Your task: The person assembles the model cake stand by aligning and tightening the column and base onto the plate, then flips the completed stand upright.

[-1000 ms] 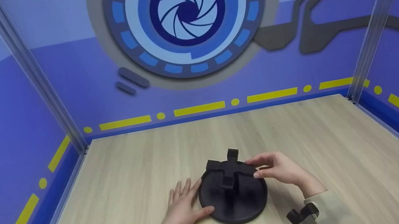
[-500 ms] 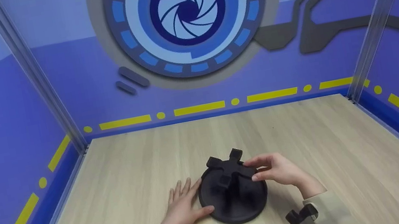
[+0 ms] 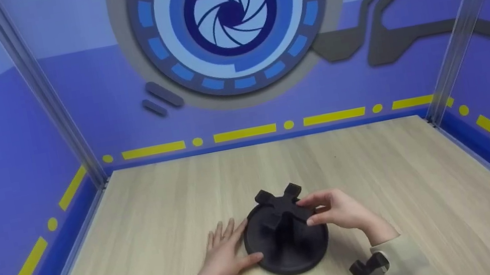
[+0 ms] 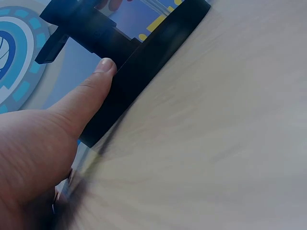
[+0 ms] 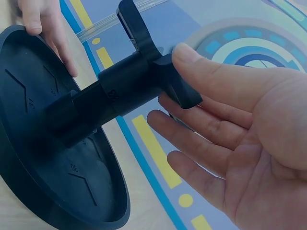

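Note:
A black stand [image 3: 292, 262] with a broad round base stands on the wooden table near its front. From the base rises a short stepped post [image 5: 117, 88], topped by a cross-shaped head [image 3: 282, 203]. My left hand [image 3: 226, 259] lies at the left side of the base, fingers spread and straight, the thumb resting over the rim. With thumb and fingers my right hand [image 3: 342, 211] pinches one arm of the cross on the right. In the right wrist view the lower fingers hang loosely below that arm. Engraved lines and numbers show inside the base [image 5: 29, 158].
The wooden table [image 3: 160, 198] reaches back to a blue-purple printed wall [image 3: 108, 106], with side panels left and right. Metal posts [image 3: 39, 88] stand at the back corners. A black strap mount [image 3: 371, 265] sits at the right wrist.
The cross-shaped head has turned clockwise, seen from above. My right fingers have moved slightly left and toward me with it. The base and my left hand have stayed put.

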### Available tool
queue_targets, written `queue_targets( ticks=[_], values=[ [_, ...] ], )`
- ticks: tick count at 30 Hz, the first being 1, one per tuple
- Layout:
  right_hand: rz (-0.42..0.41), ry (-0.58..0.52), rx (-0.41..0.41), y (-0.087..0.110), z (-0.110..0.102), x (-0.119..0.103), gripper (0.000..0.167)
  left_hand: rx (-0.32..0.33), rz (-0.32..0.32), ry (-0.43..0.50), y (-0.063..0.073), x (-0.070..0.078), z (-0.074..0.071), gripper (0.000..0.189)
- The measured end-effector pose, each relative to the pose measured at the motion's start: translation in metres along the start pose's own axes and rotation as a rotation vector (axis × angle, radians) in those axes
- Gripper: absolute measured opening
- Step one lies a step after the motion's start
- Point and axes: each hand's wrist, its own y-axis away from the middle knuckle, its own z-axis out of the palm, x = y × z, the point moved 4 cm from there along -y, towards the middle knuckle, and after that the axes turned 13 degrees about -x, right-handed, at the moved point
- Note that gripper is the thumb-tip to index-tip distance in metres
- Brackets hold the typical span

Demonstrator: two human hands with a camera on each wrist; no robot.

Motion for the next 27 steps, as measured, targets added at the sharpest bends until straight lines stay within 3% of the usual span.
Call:
queue_targets(
  ticks=[27],
  values=[
    [0.009,0.082,0.056,-0.0028,0.0042,-0.0065,0.040,0.006,0.005,0.009,-0.0019,-0.0005,0.0003,0.100]
  ],
)
